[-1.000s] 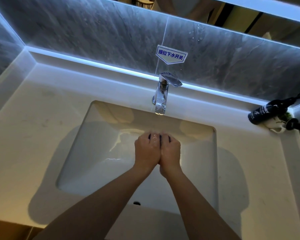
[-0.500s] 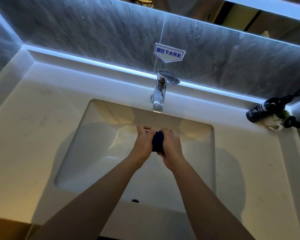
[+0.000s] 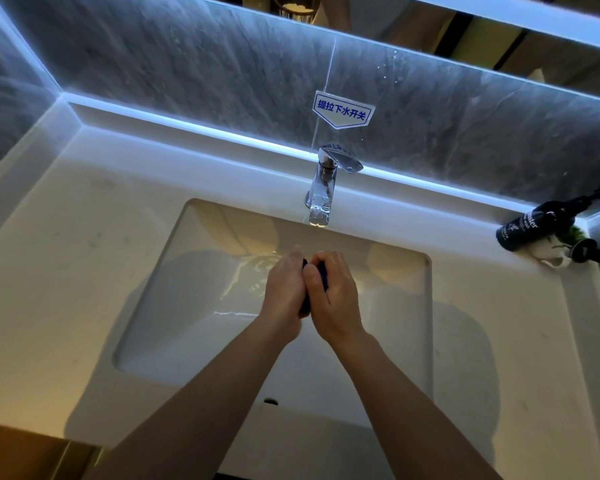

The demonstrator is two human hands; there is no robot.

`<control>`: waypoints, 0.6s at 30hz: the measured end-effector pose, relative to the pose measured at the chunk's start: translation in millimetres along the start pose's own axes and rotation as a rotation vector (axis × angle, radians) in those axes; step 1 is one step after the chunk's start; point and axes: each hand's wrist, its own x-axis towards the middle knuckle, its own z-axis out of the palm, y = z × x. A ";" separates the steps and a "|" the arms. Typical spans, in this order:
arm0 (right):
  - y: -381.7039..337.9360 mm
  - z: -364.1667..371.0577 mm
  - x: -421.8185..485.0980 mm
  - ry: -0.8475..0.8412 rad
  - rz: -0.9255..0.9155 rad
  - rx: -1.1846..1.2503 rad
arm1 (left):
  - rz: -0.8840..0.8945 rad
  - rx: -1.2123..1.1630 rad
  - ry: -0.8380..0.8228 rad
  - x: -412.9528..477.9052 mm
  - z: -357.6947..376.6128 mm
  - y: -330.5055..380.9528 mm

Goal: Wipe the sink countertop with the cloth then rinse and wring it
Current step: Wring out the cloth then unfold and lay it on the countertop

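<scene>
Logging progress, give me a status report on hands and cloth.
Left hand and right hand both shut on dark blue cloth, squeezed between palms. Over sink basin, below faucet. Nothing in the way.

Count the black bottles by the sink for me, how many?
2. One big bottle leans in the back right corner; a smaller one lies just in front of it. More may hide behind.

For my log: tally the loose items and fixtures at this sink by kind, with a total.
Dark blue cloth, bunched between both hands: 1
Chrome single-lever faucet: 1
Black pump bottles, back right corner of the countertop: 2
White rectangular sink basin: 1
White wall label with blue characters: 1
Total: 6
</scene>
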 end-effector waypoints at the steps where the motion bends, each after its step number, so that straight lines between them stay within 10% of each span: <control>1: -2.8 1.3 -0.1 0.039 0.040 0.027 | 0.096 0.020 0.028 -4.2 3.2 -1.3; 7: -17.0 10.3 -0.7 0.142 0.396 0.284 | 0.690 0.253 0.144 -8.6 0.8 -8.3; 18: -26.7 0.5 5.3 -0.108 1.211 0.818 | 1.098 0.491 0.007 3.1 -8.2 -13.4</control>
